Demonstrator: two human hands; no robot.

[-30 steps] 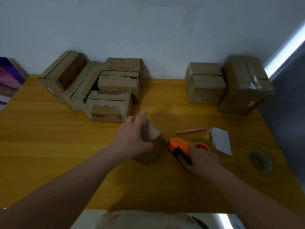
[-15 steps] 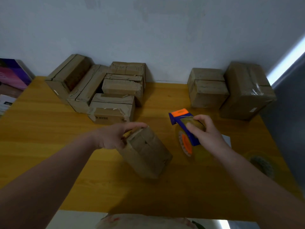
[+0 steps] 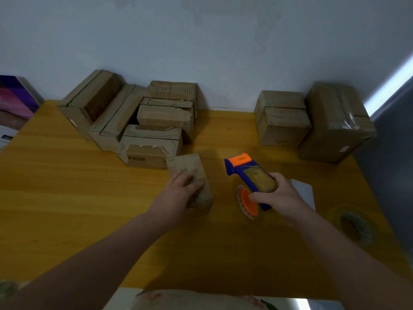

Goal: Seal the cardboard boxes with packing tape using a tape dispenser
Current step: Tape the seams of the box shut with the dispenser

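A small cardboard box (image 3: pixel 186 167) lies flat on the wooden table (image 3: pixel 67 198), long side running away from me. My left hand (image 3: pixel 176 195) rests on its near end, fingers laid over the top. My right hand (image 3: pixel 277 195) grips an orange and blue tape dispenser (image 3: pixel 248 175) holding a roll of brown tape. The dispenser is raised just right of the box, its orange blade end pointing away from me.
Several cardboard boxes (image 3: pixel 134 117) are stacked at the back left against the wall. Two bigger boxes (image 3: pixel 312 121) stand at the back right. A white card (image 3: pixel 302 191) lies behind my right hand. A spare tape roll (image 3: pixel 355 227) sits near the right edge.
My left hand laid the tilted box down flat and now rests on top. My right hand, which lifted the dispenser off the table a second ago, turned it blade end away.
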